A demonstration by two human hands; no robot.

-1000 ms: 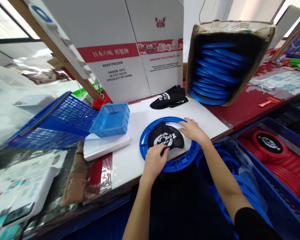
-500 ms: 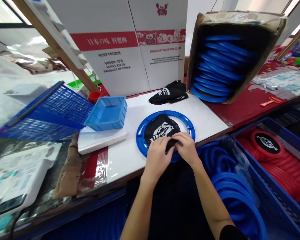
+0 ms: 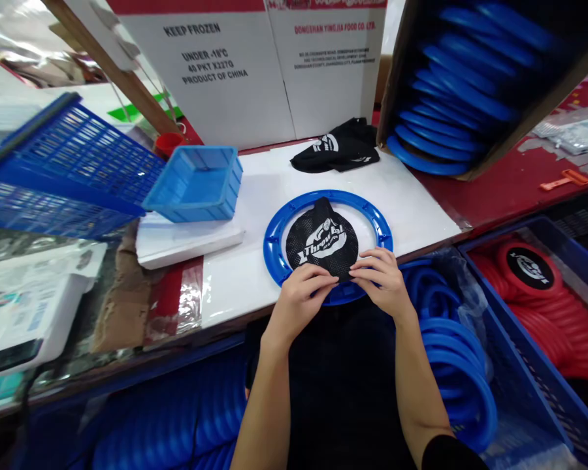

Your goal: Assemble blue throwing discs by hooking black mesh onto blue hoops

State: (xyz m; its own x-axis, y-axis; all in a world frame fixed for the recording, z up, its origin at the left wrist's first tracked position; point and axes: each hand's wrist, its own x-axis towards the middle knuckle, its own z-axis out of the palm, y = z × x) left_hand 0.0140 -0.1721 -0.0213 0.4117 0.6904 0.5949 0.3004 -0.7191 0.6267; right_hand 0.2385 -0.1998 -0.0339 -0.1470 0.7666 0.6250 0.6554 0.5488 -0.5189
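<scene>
A blue plastic ring (image 3: 274, 230) lies flat on the white board (image 3: 411, 209) in front of me. Inside the ring a black mesh net (image 3: 322, 243) with white lettering is spread out. My left hand (image 3: 301, 299) and my right hand (image 3: 383, 277) both pinch the net's near edge against the ring's near rim, fingers closed on the fabric. A second black net (image 3: 337, 145) lies crumpled at the back of the board.
A tilted cardboard box (image 3: 534, 124) of stacked blue rings stands at the back right. A small blue tray (image 3: 196, 186) and a blue crate (image 3: 63, 170) sit on the left. White cartons (image 3: 255, 72) stand behind. Bins hold blue rings (image 3: 451, 352) and red discs (image 3: 543, 307).
The net has been spread from a bunched lump to a flat round shape inside the ring. My right hand came from the ring's far right rim to the near edge beside my left.
</scene>
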